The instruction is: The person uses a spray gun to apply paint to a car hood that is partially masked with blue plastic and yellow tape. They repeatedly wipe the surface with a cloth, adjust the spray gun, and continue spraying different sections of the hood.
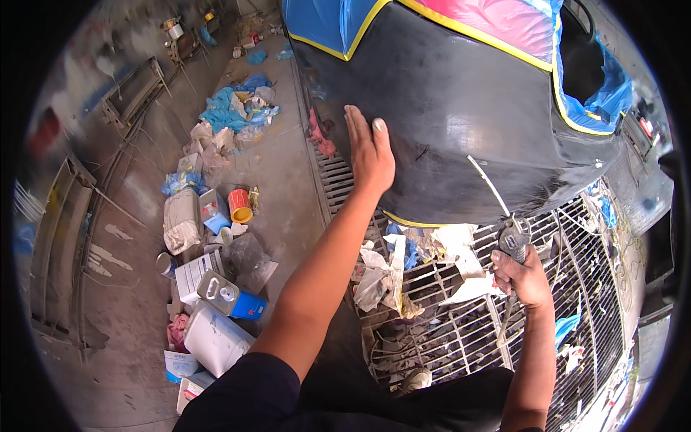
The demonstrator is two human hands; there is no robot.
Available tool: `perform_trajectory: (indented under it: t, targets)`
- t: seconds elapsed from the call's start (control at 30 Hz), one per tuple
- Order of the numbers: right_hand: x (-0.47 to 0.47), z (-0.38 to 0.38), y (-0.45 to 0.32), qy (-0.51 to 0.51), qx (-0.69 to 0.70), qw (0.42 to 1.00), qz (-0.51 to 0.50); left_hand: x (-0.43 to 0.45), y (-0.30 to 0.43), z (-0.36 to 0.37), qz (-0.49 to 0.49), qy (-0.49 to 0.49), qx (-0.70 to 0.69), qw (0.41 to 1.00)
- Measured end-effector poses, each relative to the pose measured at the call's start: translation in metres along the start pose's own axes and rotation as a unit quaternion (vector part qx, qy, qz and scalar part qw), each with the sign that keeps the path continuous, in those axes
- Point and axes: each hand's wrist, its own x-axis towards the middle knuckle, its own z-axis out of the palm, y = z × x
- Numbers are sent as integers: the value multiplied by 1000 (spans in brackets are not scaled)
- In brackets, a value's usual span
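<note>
A dark car body panel (459,108), edged with yellow masking tape (491,38) and blue masking film (318,24), stands before me. My left hand (371,154) is raised at its left side, fingers extended and holding nothing; whether it touches the panel I cannot tell. Below the panel's lower right edge, my right hand (521,278) is closed round the handle of an air blow gun (513,240). Its long thin nozzle points up and left, the tip in front of the panel. A hose hangs below that hand.
Metal floor grating (448,324) with torn masking paper (459,243) lies under the panel. On the floor to the left are a metal solvent can (221,289), a white plastic jug (216,337), a red tin (240,205) and crumpled blue plastic (224,108). Metal frames line the left wall.
</note>
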Motion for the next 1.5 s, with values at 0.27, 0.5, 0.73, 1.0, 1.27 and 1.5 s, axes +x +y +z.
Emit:
perform_trajectory:
  t: [0.27, 0.5, 0.73, 1.0, 1.27, 1.5]
  targets:
    - [14, 35, -30, 44, -29, 997, -56, 53, 101, 33, 249, 65, 138, 957]
    - [12, 42, -34, 24, -28, 999, -37, 72, 54, -11, 318, -24, 90, 943]
    - [23, 42, -32, 77, -11, 996, -50, 74, 96, 28, 145, 62, 63, 985]
    - [19, 34, -34, 124, -17, 990, -72, 26, 121, 28, 401, -14, 221, 889]
    - [9, 0, -24, 148, -67, 985, -59, 3, 75, -17, 565, -226, 339, 718]
    - [11, -27, -17, 193, -32, 980, -43, 56, 136, 4, 552, -87, 362, 746]
